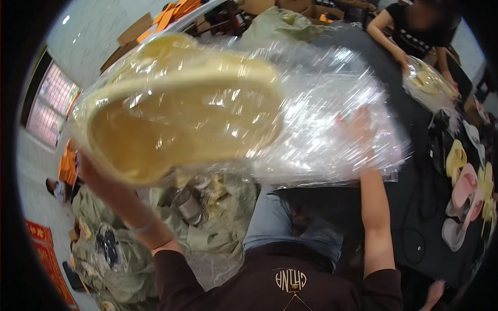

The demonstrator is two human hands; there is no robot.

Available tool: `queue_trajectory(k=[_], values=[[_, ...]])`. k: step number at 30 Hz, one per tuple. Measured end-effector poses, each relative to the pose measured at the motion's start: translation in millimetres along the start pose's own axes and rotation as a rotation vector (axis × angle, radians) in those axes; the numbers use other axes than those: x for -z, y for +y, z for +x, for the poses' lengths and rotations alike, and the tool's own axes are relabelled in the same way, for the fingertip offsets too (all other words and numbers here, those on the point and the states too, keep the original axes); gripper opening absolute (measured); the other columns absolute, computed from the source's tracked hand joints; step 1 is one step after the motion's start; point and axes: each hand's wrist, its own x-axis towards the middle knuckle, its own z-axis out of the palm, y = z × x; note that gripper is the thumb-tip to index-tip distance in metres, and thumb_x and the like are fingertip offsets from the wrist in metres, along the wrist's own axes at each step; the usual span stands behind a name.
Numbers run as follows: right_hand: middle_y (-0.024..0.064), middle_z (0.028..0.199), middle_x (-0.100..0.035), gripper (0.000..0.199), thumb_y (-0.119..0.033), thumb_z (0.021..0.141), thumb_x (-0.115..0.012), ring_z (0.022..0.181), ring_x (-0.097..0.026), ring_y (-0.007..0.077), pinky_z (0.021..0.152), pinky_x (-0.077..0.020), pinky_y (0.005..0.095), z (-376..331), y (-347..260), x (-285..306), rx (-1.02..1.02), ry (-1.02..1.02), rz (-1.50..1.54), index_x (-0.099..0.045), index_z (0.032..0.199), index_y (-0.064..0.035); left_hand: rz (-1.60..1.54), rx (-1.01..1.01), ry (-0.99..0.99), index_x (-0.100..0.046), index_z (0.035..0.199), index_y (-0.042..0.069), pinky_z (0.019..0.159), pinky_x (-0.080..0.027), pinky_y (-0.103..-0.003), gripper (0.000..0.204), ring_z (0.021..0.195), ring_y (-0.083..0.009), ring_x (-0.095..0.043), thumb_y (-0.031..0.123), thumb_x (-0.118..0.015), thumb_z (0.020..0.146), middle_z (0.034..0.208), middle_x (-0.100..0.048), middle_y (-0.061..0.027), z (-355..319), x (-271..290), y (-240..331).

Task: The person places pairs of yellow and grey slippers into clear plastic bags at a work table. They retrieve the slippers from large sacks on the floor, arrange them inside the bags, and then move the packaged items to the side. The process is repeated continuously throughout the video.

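A pale yellow slipper (pixel 181 124) in a clear plastic bag is held up close in front of me, filling the upper left, sole side or inside facing me. My left hand (pixel 89 165) grips its left end; the bag and blur partly hide the fingers. To the right, a stack of clear plastic bags (pixel 321 140) lies on the black table. Over that stack rests my right hand (pixel 358 127), smeared by motion, with its thumb seemingly apart from the other fingers. Whether it pinches a bag is not visible.
Across the black table (pixel 404 192), a person handles another bagged yellow slipper (pixel 428 80). Pink slippers (pixel 464 186), grey and yellow ones line the right edge. Green sacks (pixel 122 259) and a grey slipper (pixel 189 207) lie below left. Orange items (pixel 168 15) stand at the back.
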Motion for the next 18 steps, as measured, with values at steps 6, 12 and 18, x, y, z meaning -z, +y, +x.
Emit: queue_trajectory(k=[6, 12, 18], values=[[0.0169, 0.138, -0.042, 0.067, -0.049, 0.092, -0.045, 0.132, -0.036, 0.0285, 0.106, -0.0264, 0.0535, 56, 68, -83, 0.182, 0.267, 1.052, -0.041, 0.134, 0.0025, -2.025, 1.068, -0.219, -0.050, 0.124, 0.001, 0.088, -0.052, -0.036, 0.034, 0.102, -0.0205, -0.060, 0.019, -0.051, 0.095, 0.116, -0.060, -0.0102, -65, -178, 117], [0.0126, 0.113, -0.062, 0.049, -0.040, 0.094, -0.048, 0.113, -0.054, 0.0296, 0.095, -0.0415, 0.0428, 53, 121, 34, -0.091, -0.055, 1.437, -0.058, 0.118, 0.0016, -1.446, 1.106, -0.653, -0.050, 0.121, -0.002, 0.084, -0.047, -0.029, 0.039, 0.097, -0.0157, -0.058, 0.024, -0.059, 0.093, 0.111, -0.059, -0.0098, -161, -215, 190], [0.0159, 0.097, -0.067, 0.052, -0.046, 0.094, -0.046, 0.092, -0.063, 0.0338, 0.080, -0.0476, 0.0382, 15, 117, 103, -0.142, 0.444, 0.715, -0.065, 0.101, 0.0014, -1.063, 0.875, -0.831, -0.052, 0.122, 0.000, 0.071, -0.046, -0.027, 0.041, 0.085, -0.0135, -0.054, 0.034, -0.049, 0.098, 0.104, -0.056, -0.0091, -133, -193, 181]])
